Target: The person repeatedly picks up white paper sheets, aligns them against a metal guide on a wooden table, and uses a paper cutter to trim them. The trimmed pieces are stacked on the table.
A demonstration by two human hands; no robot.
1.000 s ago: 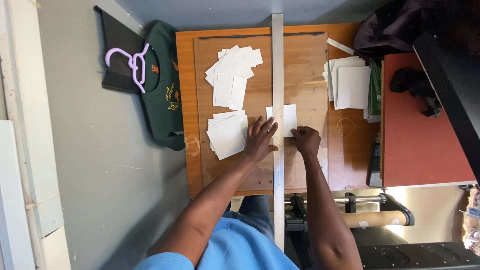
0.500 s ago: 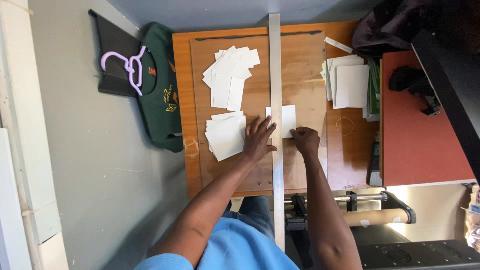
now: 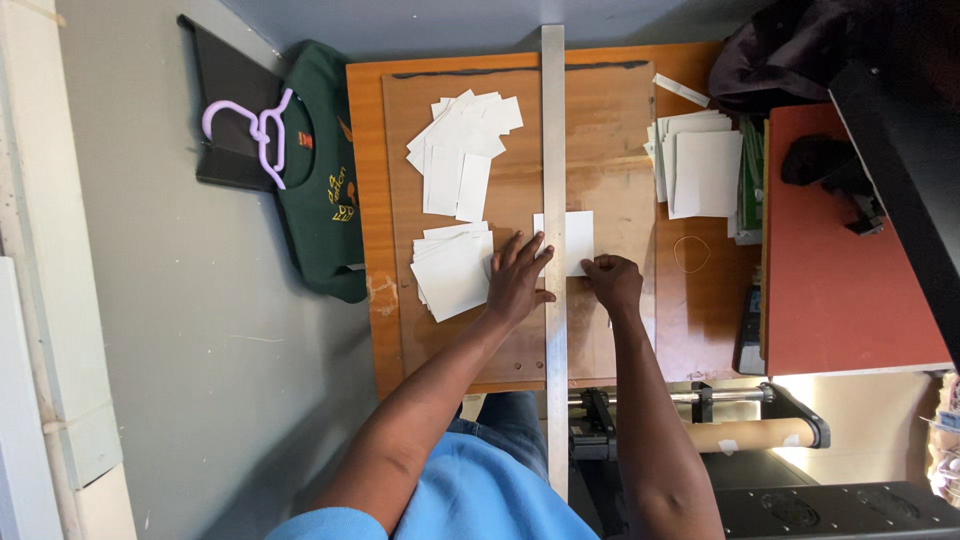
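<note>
Left hand (image 3: 518, 277) lies open, pressing the long metal straightedge (image 3: 554, 200) flat across the white card (image 3: 577, 241), steadying it mid-board, while right hand (image 3: 612, 281), fingers curled, pinches the card's near edge.

- two hands: left hand (image 3: 518, 280), right hand (image 3: 612, 282)
- one long metal ruler (image 3: 553, 150)
- three stacks of white cards (image 3: 455, 270)
- one purple hanger (image 3: 255, 128)
- one rubber band (image 3: 690, 254)

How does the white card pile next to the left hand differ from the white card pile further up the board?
The near pile of white cards, beside the left hand, is fairly squared up and tilted; the far pile of white cards is fanned out loosely and covers more of the brown cutting board. Both lie left of the long metal straightedge.
</note>
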